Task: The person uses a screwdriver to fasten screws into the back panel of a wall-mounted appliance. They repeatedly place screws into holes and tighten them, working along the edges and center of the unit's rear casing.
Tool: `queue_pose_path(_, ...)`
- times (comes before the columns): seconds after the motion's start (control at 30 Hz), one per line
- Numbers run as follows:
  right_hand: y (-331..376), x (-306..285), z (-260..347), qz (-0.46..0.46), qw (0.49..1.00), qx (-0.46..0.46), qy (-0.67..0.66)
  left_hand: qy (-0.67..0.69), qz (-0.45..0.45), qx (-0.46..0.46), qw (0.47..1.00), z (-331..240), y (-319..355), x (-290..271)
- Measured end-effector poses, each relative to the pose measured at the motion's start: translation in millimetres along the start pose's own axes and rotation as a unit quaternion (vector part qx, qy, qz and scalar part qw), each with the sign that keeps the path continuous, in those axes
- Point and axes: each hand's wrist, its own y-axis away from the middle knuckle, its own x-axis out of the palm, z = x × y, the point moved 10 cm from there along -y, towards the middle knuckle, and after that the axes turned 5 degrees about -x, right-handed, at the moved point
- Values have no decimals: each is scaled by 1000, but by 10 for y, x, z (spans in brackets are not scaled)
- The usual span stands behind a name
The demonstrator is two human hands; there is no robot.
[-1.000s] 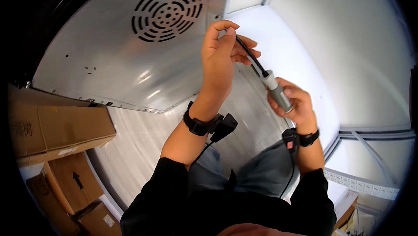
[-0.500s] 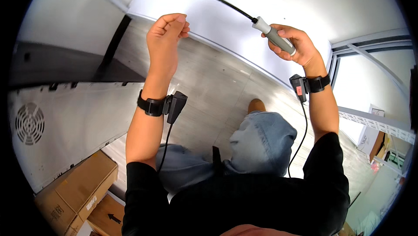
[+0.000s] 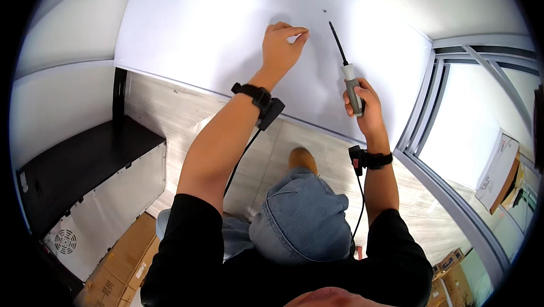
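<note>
My right hand [image 3: 367,107] is wrapped round the grey handle of a screwdriver [image 3: 353,89], whose black shaft points up and away over a white board [image 3: 187,29]. The tip of the shaft ends just below a small dark spot [image 3: 324,10] on the board, a screw or a hole; I cannot tell which. Left of the screwdriver, my left hand [image 3: 280,52] is above the board with thumb and forefinger pinched together. Whatever they hold, if anything, is too small to make out. Black straps with small devices sit on both wrists.
Grey metal framing [image 3: 428,103] runs along the right side. On the left stands a black-topped metal cabinet [image 3: 93,165] with a round vent, and cardboard boxes [image 3: 122,261] lie below it. Another box [image 3: 498,165] stands at the far right. My knee and shoe are beneath the board's near edge.
The view has shifted, showing more of the board. My left hand has moved right, nearer the dark spot. The screwdriver has swung more upright, its tip now close to that spot.
</note>
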Motion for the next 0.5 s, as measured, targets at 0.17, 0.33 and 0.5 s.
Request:
queue_pose_path(0.17,-89,-123,-107,-39,999,9,-29,-76,-19,46,996,20,-149,356)
queue_pose_path(0.33,-179,-115,-164,-38,998,23,-35,-123,-33,83,988,7,-221,472)
queue_pose_path(0.5,-249,-40,-127,-20,999,29,-23,-129,-49,81,987,48,-214,446)
